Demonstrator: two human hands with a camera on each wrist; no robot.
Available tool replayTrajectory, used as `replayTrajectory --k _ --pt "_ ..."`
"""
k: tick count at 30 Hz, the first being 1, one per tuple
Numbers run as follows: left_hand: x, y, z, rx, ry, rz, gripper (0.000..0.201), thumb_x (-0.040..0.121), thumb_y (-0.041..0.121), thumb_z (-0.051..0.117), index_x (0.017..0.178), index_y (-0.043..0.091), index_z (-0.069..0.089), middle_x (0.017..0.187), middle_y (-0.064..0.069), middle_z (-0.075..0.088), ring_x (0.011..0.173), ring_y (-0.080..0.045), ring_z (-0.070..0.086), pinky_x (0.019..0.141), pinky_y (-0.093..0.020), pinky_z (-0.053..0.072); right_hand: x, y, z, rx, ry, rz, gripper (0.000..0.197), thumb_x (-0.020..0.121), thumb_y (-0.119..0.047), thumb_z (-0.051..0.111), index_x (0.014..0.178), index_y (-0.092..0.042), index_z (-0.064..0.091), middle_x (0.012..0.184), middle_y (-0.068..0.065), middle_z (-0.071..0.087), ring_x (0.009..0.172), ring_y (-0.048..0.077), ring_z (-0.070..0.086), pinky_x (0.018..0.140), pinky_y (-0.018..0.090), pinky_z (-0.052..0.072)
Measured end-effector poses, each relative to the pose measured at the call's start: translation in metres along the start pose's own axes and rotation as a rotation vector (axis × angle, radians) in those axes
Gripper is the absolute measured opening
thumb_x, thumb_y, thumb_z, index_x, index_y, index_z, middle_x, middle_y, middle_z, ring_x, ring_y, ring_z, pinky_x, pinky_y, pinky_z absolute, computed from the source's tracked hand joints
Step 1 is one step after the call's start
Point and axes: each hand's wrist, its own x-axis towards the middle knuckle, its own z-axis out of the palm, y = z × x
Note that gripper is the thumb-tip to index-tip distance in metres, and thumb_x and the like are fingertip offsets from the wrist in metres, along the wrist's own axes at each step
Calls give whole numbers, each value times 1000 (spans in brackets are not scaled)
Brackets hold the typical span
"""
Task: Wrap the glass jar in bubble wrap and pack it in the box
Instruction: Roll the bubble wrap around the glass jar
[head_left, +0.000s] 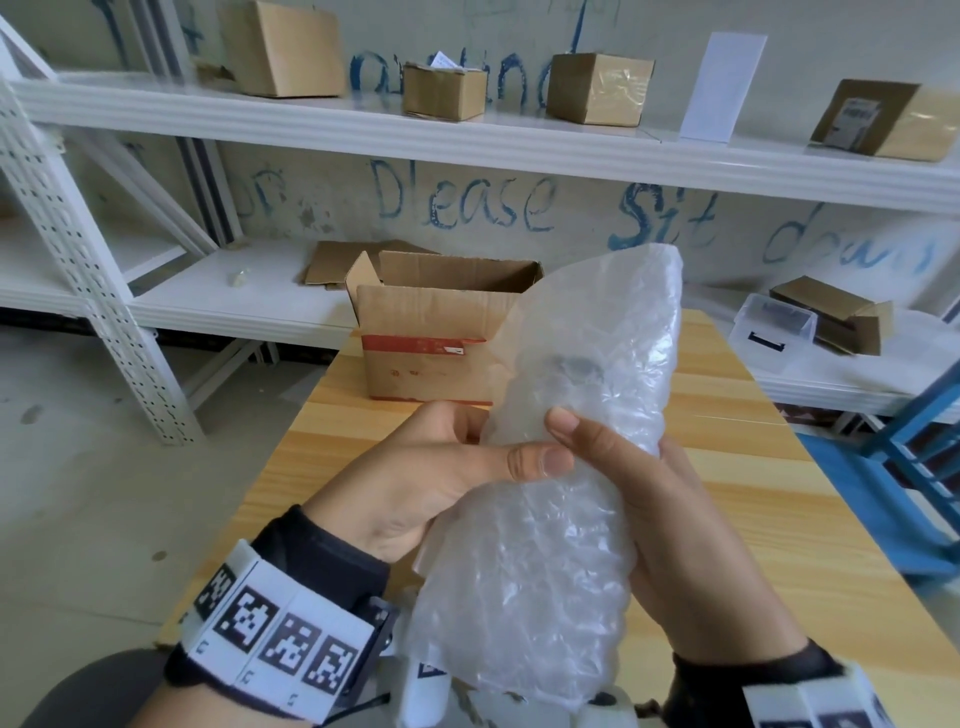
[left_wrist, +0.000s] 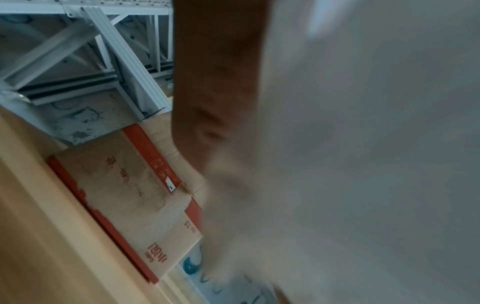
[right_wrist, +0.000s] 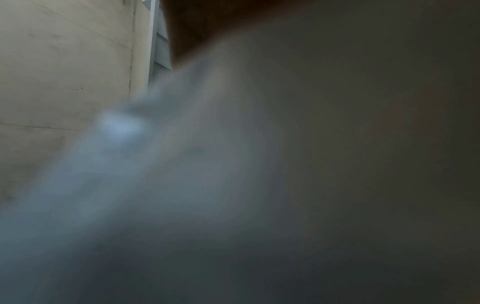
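A tall bundle of clear bubble wrap (head_left: 566, 499) stands upright in the air over the wooden table (head_left: 769, 519). A dark lid of the glass jar (head_left: 579, 371) shows faintly through the wrap near its upper half. My left hand (head_left: 441, 467) grips the bundle from the left, thumb across its front. From the right side my right hand (head_left: 649, 499) grips it too, thumb on the front. The open cardboard box (head_left: 431, 338) with a red stripe stands on the table's far end. Blurred bubble wrap (left_wrist: 363, 164) fills the left wrist view beside the box (left_wrist: 124, 197). Bubble wrap (right_wrist: 233, 185) covers the right wrist view.
White metal shelving (head_left: 363, 119) behind the table carries several cardboard boxes and a white card. Flattened cardboard (head_left: 332, 265) lies on the lower shelf. A clear plastic bin (head_left: 774, 330) and another carton sit at the right. A blue frame (head_left: 914, 431) stands right of the table.
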Motion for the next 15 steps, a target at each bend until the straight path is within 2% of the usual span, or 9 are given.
replayTrajectory --k 3,8,11,15 --pt "-2 2 0 -16 -8 -16 46 64 19 89 105 3 78 106 -19 78 101 -35 75 98 -50 56 0 -1 0 -12 -18 2 31 91 -18 67 121 -10 72 117 19 75 107 38 73 101 58 52" --pt "-4 4 -4 -52 6 -23 48 64 19 90 107 2 77 106 -18 78 99 -33 76 89 -43 58 -1 -1 2 -79 -67 -35 35 92 -26 64 125 -15 70 122 13 74 113 32 72 104 52 49" --pt "-3 3 -4 -90 39 -31 55 60 21 91 110 2 76 106 -16 79 98 -31 77 87 -43 58 1 -2 2 -95 -86 -40 38 95 -29 60 130 -13 66 124 13 73 115 32 71 104 52 50" --pt "-1 0 1 -105 85 -51 69 55 26 98 114 1 73 105 -15 79 97 -31 77 86 -42 59 2 -1 1 -75 -72 -41 36 96 -23 60 129 -10 65 121 14 75 110 33 73 95 46 58"
